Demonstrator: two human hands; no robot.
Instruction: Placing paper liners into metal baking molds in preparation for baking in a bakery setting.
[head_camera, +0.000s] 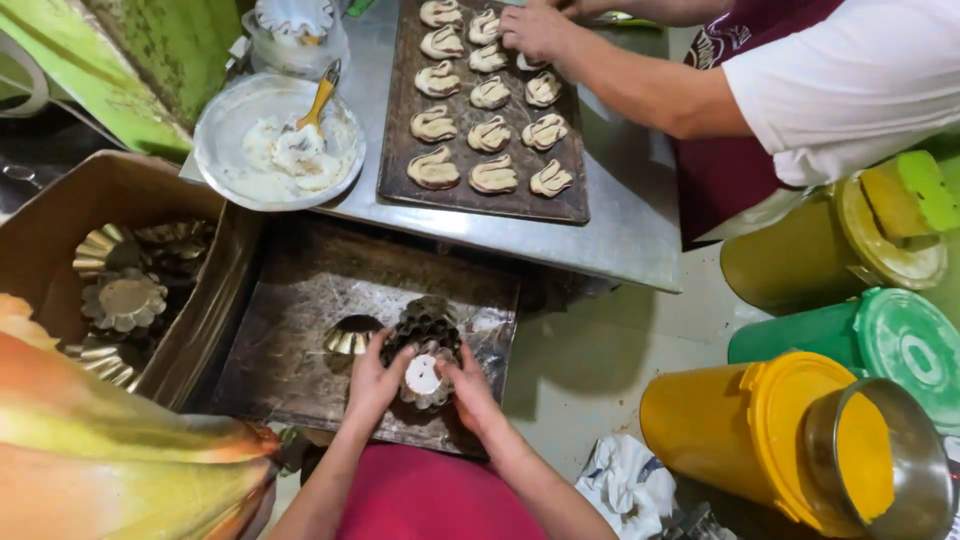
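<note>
Low over a dark greased tray, the person's left hand and right hand together gripped a stack of fluted metal moulds, one mould already lying just beside it. Separating and laying out moulds seemed the step in hand; freeing the next would call for a careful peel. Above, a co-worker's hand touched shaped dough pieces on a baking sheet upon the worktop.

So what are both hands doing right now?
Left hand: closed on the mould stack.
Right hand: closed on the same stack.
</note>
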